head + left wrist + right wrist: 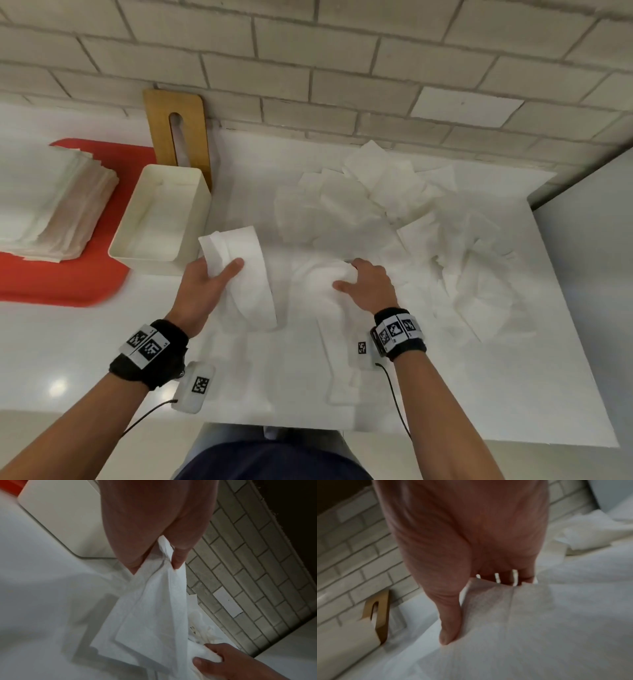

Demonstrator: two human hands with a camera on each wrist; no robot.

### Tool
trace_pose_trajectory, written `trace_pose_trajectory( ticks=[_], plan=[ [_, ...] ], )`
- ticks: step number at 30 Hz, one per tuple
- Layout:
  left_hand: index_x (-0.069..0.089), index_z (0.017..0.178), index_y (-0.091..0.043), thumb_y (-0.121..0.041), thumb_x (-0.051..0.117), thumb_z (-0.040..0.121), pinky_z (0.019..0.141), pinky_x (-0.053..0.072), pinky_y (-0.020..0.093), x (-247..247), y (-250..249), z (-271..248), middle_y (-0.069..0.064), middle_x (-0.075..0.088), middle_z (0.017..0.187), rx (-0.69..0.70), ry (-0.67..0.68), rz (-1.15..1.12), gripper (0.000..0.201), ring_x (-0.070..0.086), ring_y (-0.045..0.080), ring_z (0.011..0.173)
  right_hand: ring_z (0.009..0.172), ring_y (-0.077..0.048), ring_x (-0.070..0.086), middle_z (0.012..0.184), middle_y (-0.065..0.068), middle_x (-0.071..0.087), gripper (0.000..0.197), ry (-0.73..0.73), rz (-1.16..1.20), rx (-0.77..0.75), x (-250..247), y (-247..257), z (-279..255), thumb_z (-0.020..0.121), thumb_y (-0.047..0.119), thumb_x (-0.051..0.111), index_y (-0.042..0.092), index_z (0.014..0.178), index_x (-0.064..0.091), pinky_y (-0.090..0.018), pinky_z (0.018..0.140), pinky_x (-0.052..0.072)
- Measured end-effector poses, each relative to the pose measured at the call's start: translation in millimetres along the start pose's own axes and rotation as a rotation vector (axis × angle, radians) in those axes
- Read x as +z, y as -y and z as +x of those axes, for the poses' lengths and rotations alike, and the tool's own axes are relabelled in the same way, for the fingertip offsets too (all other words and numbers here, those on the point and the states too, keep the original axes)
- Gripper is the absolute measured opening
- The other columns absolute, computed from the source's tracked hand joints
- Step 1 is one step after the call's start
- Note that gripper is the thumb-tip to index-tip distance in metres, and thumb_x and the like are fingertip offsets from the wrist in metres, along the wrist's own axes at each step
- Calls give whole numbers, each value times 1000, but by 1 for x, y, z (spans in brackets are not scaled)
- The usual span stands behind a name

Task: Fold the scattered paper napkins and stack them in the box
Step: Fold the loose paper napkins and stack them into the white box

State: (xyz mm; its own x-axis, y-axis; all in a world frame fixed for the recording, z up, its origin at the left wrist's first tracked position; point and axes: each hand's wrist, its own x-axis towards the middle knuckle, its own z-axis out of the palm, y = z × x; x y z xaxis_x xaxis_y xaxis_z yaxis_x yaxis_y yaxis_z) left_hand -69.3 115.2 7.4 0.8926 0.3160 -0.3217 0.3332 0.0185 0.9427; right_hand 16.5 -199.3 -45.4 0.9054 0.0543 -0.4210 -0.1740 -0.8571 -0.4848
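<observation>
My left hand (222, 270) pinches a folded white napkin (248, 274) between thumb and fingers, lifted just right of the cream box (161, 216). In the left wrist view the left hand (157, 563) grips the napkin (150, 608) at its top corner, and it hangs down. My right hand (346, 274) grips a second napkin (322, 287) lying on the white counter, fingers curled into its far edge and thumb on top. The right wrist view shows that hand (477, 601) bunching this napkin (505, 622). The open box has something white lying flat inside.
Scattered loose napkins (394, 212) cover the counter at right and back. A wooden slotted lid (178, 137) leans on the brick wall behind the box. A red tray (68, 287) at left carries a napkin stack (51, 205). The counter edge (308, 428) is near my body.
</observation>
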Motion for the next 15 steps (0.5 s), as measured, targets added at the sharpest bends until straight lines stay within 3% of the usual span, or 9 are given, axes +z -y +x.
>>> trace_pose_trajectory(
  ticks=[2,6,8,10,12,15],
  plan=[
    [73,124,-12,-24,78,97,96,61,43,2,-2,1,0,81,115,32,-28,11,30,77,18,107,103,-28,65,107,1,67,47,-87,159,-83,-8,1,-4,90,42,85,23,123,59,-34,81,53],
    [72,125,-15,-26,72,102,95,61,43,14,-9,4,-5,81,112,37,-28,1,26,78,17,105,85,-10,59,90,9,64,33,-311,249,-246,-51,30,-32,93,39,83,21,110,63,-16,70,43],
    [73,123,-12,-24,64,107,98,61,45,26,-15,3,-3,82,111,22,8,-28,21,78,18,104,76,-6,60,85,8,67,23,-353,361,-352,-78,53,-53,98,38,78,20,101,64,-23,70,44],
    [74,122,-9,-23,57,111,104,57,50,37,-21,1,5,81,115,-32,77,-115,25,77,25,109,89,-16,68,96,-1,72,17,-311,640,-445,-98,76,-78,102,28,74,15,105,64,-35,79,52],
    [75,123,-6,-25,53,112,108,54,53,46,-28,0,14,79,121,-129,163,-244,31,74,34,116,93,-25,70,104,-16,74,16,-269,926,-512,-101,96,-99,105,19,70,8,112,61,-44,81,57],
    [71,133,-4,-26,48,114,108,53,51,56,-39,-4,19,74,131,-230,277,-377,37,70,37,124,92,-23,72,105,-13,77,15,-268,1020,-434,-71,110,-109,106,16,67,8,117,62,-41,79,59]
  ],
)
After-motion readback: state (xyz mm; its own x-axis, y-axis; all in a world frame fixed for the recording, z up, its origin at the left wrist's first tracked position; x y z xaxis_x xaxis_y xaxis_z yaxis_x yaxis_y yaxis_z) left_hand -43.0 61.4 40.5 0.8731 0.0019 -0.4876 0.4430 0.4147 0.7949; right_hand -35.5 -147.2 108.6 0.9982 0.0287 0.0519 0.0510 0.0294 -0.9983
